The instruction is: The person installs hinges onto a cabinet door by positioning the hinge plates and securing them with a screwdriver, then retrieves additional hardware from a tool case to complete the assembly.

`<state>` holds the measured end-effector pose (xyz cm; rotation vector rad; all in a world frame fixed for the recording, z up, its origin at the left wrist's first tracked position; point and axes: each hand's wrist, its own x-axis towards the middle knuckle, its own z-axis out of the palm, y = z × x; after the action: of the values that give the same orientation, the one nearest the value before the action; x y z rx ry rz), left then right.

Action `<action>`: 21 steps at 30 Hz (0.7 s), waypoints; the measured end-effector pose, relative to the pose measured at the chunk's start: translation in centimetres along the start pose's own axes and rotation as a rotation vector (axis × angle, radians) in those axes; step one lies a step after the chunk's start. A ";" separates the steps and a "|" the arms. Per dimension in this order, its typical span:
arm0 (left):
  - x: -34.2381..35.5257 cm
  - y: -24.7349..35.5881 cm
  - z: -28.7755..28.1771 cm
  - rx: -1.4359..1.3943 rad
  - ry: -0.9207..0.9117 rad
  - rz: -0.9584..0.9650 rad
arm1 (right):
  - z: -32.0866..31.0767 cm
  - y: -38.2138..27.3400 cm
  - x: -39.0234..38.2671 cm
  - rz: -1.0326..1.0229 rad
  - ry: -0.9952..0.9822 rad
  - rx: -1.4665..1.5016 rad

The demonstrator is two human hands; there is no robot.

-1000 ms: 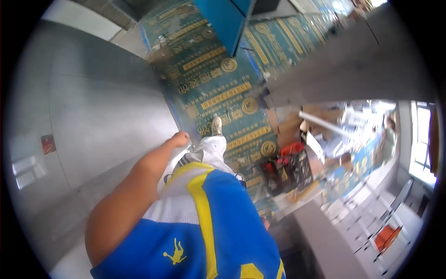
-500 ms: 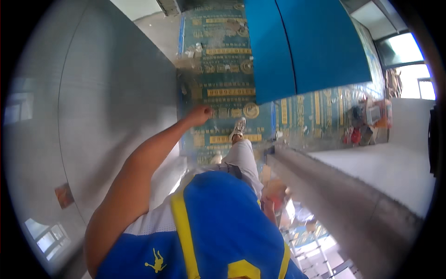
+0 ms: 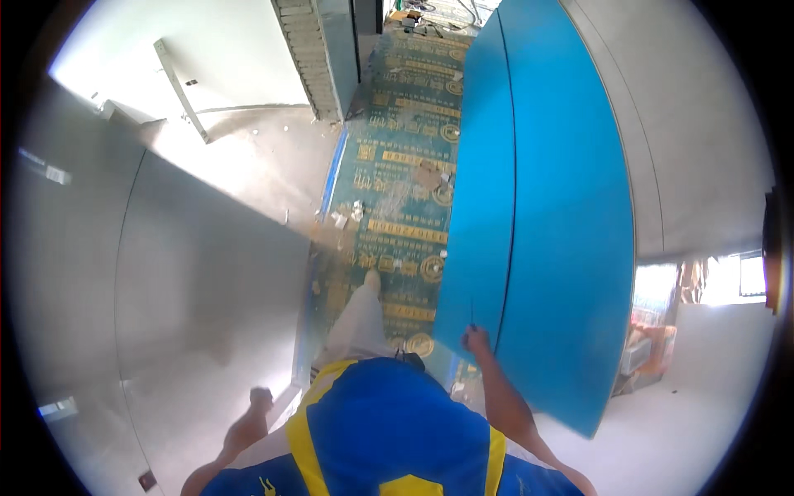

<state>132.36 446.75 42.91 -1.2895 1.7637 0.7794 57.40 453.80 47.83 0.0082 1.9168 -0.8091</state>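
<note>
My right hand (image 3: pixel 475 339) is closed in front of the blue panel wall (image 3: pixel 558 248), low on its near part. A thin dark rod (image 3: pixel 472 311) sticks up from its fingers; its exact kind is too small to tell. My left hand (image 3: pixel 261 399) hangs low beside the grey wall panel (image 3: pixel 223 273). Its fingers are curled in, and nothing shows in them. One light-coloured shoe (image 3: pixel 372 283) is forward on the floor.
A green printed floor covering (image 3: pixel 401 174) runs ahead between the walls, with paper scraps (image 3: pixel 357 210) on it. An opening at the left shows bare concrete (image 3: pixel 265 157) and a leaning strip (image 3: pixel 182 91). A box (image 3: pixel 637 355) stands beyond the blue wall's near end.
I have stepped forward along the passage, and the blue wall now stands alongside me. My left arm has swung back; my right hand has come forward into view with the thin rod.
</note>
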 end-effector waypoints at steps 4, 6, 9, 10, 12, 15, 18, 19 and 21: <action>5.5 7.8 -5.0 -0.504 -0.199 -0.163 | 2.2 -15.4 6.1 -0.179 0.006 -0.062; 12.8 11.9 -12.1 -0.565 -0.170 -0.091 | 2.6 -19.2 8.5 -0.162 -0.004 -0.076; 27.2 16.8 -26.1 -0.641 -0.032 -0.033 | 2.9 -23.8 10.5 0.029 0.025 -0.027; 30.0 20.1 -35.3 -0.566 0.147 0.124 | 1.3 -21.2 13.0 0.106 0.026 -0.065; 39.1 20.6 -49.5 0.028 0.497 0.284 | 3.0 -24.9 16.9 0.173 -0.081 -0.082; 39.0 35.5 -78.5 -1.064 0.538 0.314 | 0.5 -23.4 20.4 0.247 -0.033 0.173; 40.5 41.0 -96.1 -1.060 0.681 0.535 | 1.2 -26.4 26.2 0.263 -0.013 0.016; 40.5 43.1 -100.1 -0.998 0.690 0.569 | 1.3 -25.7 28.3 0.241 -0.001 -0.038; 43.2 43.9 -105.4 -1.018 0.660 0.552 | -0.1 -24.8 34.7 0.171 0.020 -0.192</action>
<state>57.78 351.28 58.06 -1.8552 2.4051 1.9003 31.83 423.05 33.03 0.0627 1.9750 -0.5113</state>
